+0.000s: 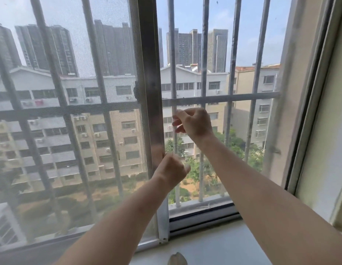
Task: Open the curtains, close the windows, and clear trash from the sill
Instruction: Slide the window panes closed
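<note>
While both bare arms reach up from the bottom of the frame, the left hand [171, 168] is curled shut on the edge of the sash [150, 104], a tall grey metal upright running down the middle of the frame. That sash carries a fine grey mesh screen [67, 111] that fills the left half and dulls the view behind it. Higher and just to the right, the right hand [193, 124] is loosely curled with fingers apart, close by the sash edge; whether it touches I cannot tell. The right half stands open to the air, crossed by round painted bars [204, 54], four uprights and one flat rail there. Below, the pale smooth sill [214, 245] spans the lower centre, with one small rounded beige scrap [177, 260] lying at the bottom edge.
</note>
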Demonstrator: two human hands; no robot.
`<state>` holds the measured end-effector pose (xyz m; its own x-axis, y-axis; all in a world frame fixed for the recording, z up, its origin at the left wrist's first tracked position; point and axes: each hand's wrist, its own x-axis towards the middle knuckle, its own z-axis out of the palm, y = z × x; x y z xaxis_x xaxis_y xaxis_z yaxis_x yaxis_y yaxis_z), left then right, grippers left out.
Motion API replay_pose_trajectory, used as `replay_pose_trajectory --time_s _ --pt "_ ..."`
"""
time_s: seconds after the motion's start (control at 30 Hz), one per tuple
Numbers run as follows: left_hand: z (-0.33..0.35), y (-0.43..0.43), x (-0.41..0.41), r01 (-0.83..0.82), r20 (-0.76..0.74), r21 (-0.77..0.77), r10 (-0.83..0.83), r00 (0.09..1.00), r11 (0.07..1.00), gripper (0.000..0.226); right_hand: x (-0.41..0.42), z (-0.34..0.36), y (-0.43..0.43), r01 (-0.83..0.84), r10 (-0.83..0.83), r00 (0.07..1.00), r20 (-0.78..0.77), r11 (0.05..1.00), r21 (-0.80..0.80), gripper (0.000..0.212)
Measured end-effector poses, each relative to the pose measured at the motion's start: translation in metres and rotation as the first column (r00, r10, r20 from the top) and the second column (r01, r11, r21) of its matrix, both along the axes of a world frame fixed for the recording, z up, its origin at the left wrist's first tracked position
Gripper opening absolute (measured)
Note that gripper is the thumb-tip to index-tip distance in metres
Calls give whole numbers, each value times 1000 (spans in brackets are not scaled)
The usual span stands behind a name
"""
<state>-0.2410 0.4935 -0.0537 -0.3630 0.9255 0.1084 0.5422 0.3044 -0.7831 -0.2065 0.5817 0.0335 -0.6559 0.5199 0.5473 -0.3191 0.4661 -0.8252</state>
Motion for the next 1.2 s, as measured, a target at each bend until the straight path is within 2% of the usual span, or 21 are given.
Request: replay_pose_trajectory --time_s 0.1,0.2,0.3,0.37,0.57,0.73,0.87,1.07,1.2 --pt "-6 14 -6 26 -60 65 -22 998 998 42 10 -11 39 258 -258 966 -6 966 19 27" --pt "-6 33 -5 73 -201 52 -61 978 996 60 21 -22 84 491 -491 871 26 871 -2 24" --pt "3 71 2 129 -222 44 -116 968 991 72 31 -28 132 634 -630 773 75 771 -58 20" --pt "10 100 8 160 -233 65 -141 962 985 73 36 -33 159 671 -661 740 124 738 -71 26" --pt "14 177 24 169 -193 99 -148 970 981 79 52 -37 234 592 -567 802 191 798 -116 60" --pt "8 216 28 114 -171 64 -102 980 991 91 43 -30 257 515 -510 837 200 857 26 81" --pt "0 224 19 101 -193 42 -91 977 994 103 30 -22 259 444 -424 888 178 892 -89 98" --pt "-1 226 11 137 -291 -4 -133 948 990 114 23 -21 261 419 -399 900 178 903 -94 101" --pt "-6 225 -2 202 -364 -29 -199 910 979 102 21 -25 259 449 -435 884 172 892 -51 95"
